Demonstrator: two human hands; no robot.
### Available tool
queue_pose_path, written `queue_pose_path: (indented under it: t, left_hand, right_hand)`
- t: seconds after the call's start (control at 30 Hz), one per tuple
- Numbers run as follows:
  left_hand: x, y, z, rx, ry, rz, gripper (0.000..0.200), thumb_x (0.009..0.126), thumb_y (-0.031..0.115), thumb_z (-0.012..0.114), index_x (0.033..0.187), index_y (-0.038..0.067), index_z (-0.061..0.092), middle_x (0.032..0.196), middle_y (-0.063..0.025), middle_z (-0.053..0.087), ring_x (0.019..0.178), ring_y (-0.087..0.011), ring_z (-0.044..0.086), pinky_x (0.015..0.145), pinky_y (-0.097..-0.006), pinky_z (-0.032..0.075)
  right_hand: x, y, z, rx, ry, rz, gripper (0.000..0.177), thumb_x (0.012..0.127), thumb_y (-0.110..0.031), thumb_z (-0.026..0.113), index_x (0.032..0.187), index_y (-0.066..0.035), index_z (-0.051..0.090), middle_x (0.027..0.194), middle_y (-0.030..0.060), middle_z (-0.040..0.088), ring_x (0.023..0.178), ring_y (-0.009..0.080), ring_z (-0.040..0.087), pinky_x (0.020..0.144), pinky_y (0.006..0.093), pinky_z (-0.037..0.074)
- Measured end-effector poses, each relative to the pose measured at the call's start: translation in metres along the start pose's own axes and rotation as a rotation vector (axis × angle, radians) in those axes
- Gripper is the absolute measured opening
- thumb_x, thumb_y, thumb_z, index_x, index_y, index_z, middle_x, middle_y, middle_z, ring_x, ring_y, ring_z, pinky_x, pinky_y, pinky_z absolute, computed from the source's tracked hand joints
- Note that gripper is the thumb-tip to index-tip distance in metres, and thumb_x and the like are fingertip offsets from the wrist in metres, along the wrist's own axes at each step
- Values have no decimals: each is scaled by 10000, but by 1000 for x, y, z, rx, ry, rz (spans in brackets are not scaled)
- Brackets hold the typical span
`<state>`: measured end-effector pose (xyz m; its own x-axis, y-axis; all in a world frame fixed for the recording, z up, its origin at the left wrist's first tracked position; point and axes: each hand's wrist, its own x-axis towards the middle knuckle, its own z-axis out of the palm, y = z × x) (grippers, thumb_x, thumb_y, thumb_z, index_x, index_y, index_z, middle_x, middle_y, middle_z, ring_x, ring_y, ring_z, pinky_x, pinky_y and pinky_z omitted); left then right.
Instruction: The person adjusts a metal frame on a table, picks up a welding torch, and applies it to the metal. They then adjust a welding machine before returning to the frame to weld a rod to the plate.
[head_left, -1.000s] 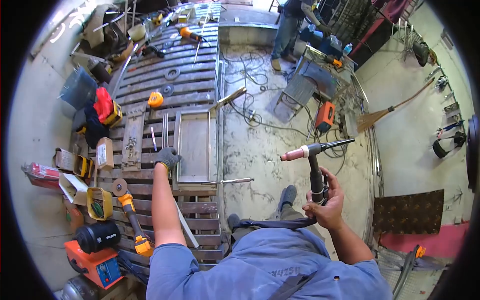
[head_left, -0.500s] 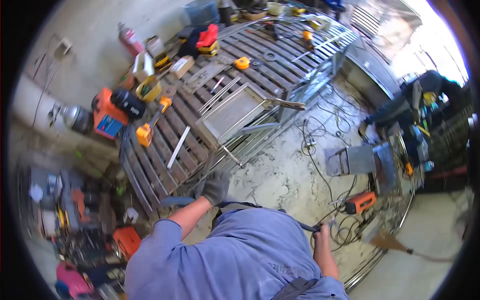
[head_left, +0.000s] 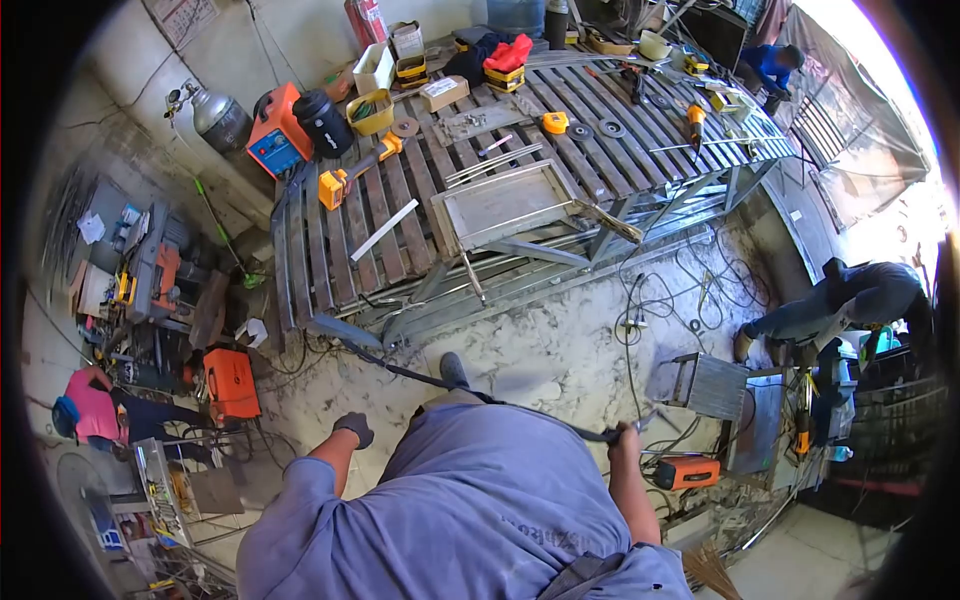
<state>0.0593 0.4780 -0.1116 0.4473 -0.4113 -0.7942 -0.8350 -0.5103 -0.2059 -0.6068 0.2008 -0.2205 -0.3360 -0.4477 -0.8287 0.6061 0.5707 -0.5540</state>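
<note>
My left hand (head_left: 355,428), in a dark grey glove, hangs low beside my body. Its fingers look curled in, and nothing shows in them. On the other side my bare right hand (head_left: 625,440) is closed round a thick dark cable (head_left: 480,396). That cable runs from the near left corner of the slatted metal table (head_left: 385,262) across the front of my body. A small pale piece sticks out past my right hand, too small to make out. On the table's near edge lies a shallow rectangular metal frame (head_left: 510,205) with a locking clamp (head_left: 610,222) at its right corner.
A yellow angle grinder (head_left: 360,172), a tape measure (head_left: 555,122) and an orange welding machine (head_left: 280,130) are on the table. Loose cables (head_left: 705,285) and an orange case (head_left: 687,472) lie on the floor. One person (head_left: 850,300) bends at right; another (head_left: 95,405) is at left.
My left hand has come away from the table's near corner and dropped back beside my body. My right hand keeps hold of the cable. The view has shifted, with the table now farther off.
</note>
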Motion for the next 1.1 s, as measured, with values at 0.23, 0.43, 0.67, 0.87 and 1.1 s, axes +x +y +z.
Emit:
queue_pose_path:
  t: [0.23,0.43,0.67,0.87,1.1]
  left_hand:
    - [-5,114,-107,-373,849,247,731,963,349,780,1579,60,512,1556,-206,547,1407,-458,544,1186,-568,451]
    - [-26,236,-289,-365,1266,586,812,940,353,799,1604,11,481,1598,-210,510,1483,-422,471,1270,-549,374]
    - [52,341,-400,-305,985,507,1035,1011,585,648,1751,-10,236,1832,-250,189,1695,-466,176,1372,-613,144]
    - [136,392,-468,-290,860,464,1282,939,760,654,1779,-35,101,1872,-261,-1,1731,-452,-73,1351,-693,-36]
    - [153,415,-524,-294,780,604,1493,761,835,775,1769,-54,124,1856,-304,5,1717,-501,-80,1336,-705,-81]
  right_hand:
    - [-102,-93,105,-142,-231,-561,316,954,-4,849,1134,-19,590,914,77,693,712,207,722,663,357,626]
    - [-115,-128,134,-164,-281,-673,248,966,-15,841,1102,-22,634,928,59,703,711,197,726,670,360,621]
    - [-83,-152,155,-171,-192,-501,304,1001,-39,813,1231,-9,617,1021,74,731,791,231,754,700,392,635]
    - [-29,-190,158,-76,14,-301,273,1056,-52,762,1291,-79,626,1127,114,752,1035,290,765,854,528,649]
    - [-17,-229,206,-1426,3,-325,303,1082,-319,762,1172,-30,746,1048,58,764,1022,230,714,894,449,622]
